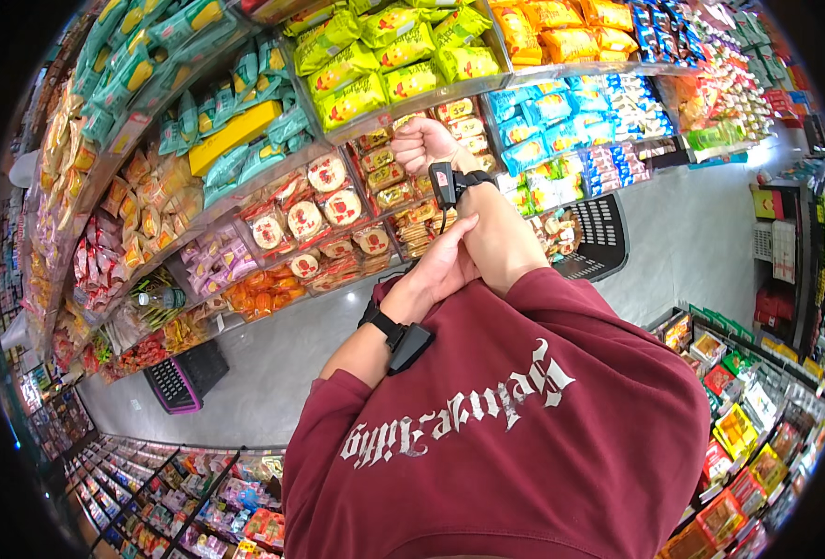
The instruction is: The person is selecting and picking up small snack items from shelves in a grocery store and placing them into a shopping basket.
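My right hand (425, 147) is curled into a fist over a clear bin of small packaged cakes (386, 176), and nothing shows in it. A black strapped device (447, 185) with a thin cable sits on that wrist. Lower down, my left hand (448, 260) clasps my right forearm (499, 234), its thumb on top and its fingers mostly hidden underneath. Another black device (409, 346) is strapped to the left wrist. Left of the hands lie round wrapped biscuits (305, 220) with red print. Both arms come out of maroon sleeves.
Tiered snack bins curve around the front, with green packets (404, 45), orange packets (569, 42), blue packets (545, 115) and teal packets (251, 161). Black baskets stand on the grey floor (258, 381), one at right (604, 237) and one at left (199, 377). Stocked shelves (741, 433) flank me.
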A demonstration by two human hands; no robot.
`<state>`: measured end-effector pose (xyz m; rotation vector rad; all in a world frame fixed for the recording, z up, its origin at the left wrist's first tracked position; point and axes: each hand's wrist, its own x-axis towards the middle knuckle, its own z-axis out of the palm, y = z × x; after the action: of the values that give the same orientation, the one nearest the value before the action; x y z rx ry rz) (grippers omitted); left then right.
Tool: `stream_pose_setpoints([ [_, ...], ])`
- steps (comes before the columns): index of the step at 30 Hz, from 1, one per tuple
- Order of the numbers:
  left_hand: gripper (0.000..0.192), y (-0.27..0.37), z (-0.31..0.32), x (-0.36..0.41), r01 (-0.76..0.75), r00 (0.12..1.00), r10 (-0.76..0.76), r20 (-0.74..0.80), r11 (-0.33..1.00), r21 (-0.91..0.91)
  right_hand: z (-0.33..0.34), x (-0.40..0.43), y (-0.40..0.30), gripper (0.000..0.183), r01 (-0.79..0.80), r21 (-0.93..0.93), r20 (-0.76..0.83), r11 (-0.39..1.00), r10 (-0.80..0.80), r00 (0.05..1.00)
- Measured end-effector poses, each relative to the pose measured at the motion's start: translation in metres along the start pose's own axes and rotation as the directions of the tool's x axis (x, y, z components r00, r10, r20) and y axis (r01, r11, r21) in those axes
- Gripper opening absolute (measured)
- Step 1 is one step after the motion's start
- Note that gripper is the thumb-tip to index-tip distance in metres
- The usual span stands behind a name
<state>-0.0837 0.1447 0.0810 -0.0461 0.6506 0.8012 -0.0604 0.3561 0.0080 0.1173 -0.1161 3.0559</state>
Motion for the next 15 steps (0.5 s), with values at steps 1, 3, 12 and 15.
stream_pose_setpoints([
  [1, 0.051, 0.003, -0.002, 0.008, -0.012, 1.0, 0.012, -0.006, 1.0, 0.001, -0.004, 0.001, -0.005, 0.042, -0.009, 0.009, 0.005, 1.0, 0.009, 1.0],
  [3, 0.05, 0.008, -0.004, 0.021, -0.029, 0.999, 0.029, -0.023, 1.0, -0.006, -0.01, 0.002, -0.01, 0.04, -0.056, -0.1, -0.121, 0.993, 0.044, 0.992],
  [12, 0.064, 0.021, 0.023, 0.036, -0.052, 0.997, 0.054, -0.063, 0.998, 0.034, -0.018, 0.001, -0.021, 0.032, -0.217, -0.178, -0.122, 0.96, 0.197, 0.973],
  [15, 0.077, 0.022, 0.023, 0.039, -0.095, 0.995, 0.096, 0.005, 0.985, 0.142, -0.03, 0.002, -0.017, 0.03, -0.179, -0.065, -0.079, 0.982, 0.174, 0.982],
])
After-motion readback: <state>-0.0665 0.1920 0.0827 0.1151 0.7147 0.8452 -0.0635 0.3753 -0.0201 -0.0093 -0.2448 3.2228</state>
